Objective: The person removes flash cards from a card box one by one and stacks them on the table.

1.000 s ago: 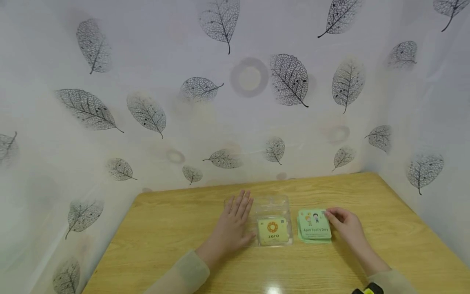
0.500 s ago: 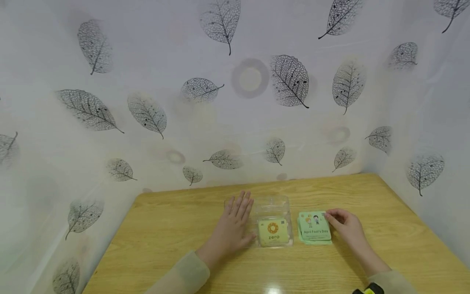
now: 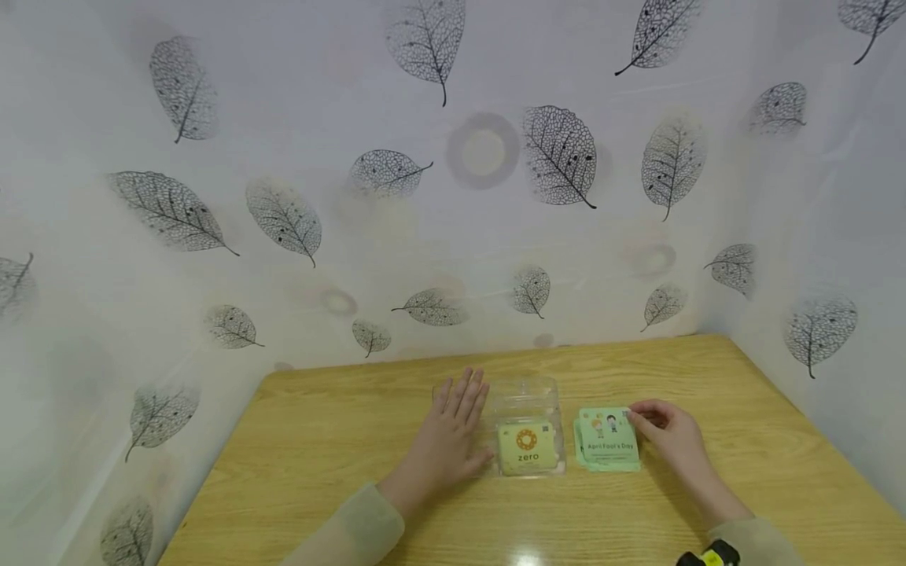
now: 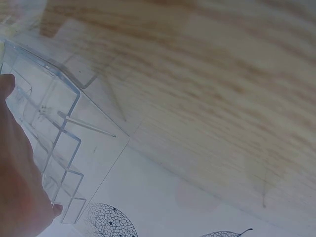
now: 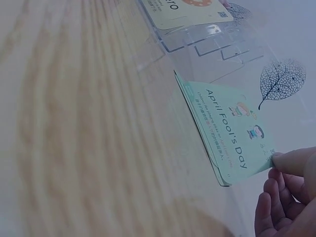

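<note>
My right hand (image 3: pixel 668 432) pinches the upper right corner of a light green "April Fool's Day" flash card (image 3: pixel 610 446) between thumb and finger. In the right wrist view, that card (image 5: pixel 217 126) lies over other green cards, which peek out along its left and lower edges. My left hand (image 3: pixel 444 440) lies with fingers straight along the left side of a clear plastic box (image 3: pixel 524 389). Stepped dividers of this box (image 4: pixel 69 133) show beside the hand in the left wrist view. Inside the box's near part is a yellow "zero" card (image 3: pixel 528 450).
A light wooden table (image 3: pixel 325 456) carries everything. White curtain-like sheeting (image 3: pixel 481 236) printed with dark leaf skeletons surrounds its back and sides. A dark band with a yellow patch (image 3: pixel 710 554) is at the right wrist.
The top April Fool's Day card has slid slightly right over the green cards beneath, with my right hand still pinching its corner. My left hand has stayed in place.
</note>
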### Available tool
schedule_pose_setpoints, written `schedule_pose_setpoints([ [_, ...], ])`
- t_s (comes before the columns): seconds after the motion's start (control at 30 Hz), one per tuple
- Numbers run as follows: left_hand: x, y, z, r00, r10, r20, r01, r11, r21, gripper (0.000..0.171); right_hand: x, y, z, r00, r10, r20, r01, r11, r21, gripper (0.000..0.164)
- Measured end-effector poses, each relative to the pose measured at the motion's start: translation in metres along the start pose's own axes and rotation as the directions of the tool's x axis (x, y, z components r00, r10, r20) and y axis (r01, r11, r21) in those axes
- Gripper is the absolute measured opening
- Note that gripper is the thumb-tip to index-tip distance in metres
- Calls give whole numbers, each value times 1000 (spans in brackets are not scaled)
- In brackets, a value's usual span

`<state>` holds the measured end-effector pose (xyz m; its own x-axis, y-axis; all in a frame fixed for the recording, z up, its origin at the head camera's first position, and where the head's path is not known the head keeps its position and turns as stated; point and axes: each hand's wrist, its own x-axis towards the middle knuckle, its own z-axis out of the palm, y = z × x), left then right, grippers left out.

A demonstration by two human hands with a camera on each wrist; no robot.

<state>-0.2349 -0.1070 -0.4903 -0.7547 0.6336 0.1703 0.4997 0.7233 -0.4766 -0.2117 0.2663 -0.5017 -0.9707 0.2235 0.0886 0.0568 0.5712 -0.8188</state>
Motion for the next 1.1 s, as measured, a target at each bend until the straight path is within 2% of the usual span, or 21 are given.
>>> schedule_pose_setpoints([
  [0.4,0,2,-2,1000,-15,23,15,1000,-2,104,2,5,-2,1000,2,17,-2,999,-33,29],
  [0.8,0,2,-2,1000,-12,13,12,999,34,104,5,10,1,1000,1,-2,-1,998,-68,28],
  [1.1,1,1,-2,1000,-9,21,8,999,32,104,7,9,1,1000,7,16,-6,998,-66,30],
])
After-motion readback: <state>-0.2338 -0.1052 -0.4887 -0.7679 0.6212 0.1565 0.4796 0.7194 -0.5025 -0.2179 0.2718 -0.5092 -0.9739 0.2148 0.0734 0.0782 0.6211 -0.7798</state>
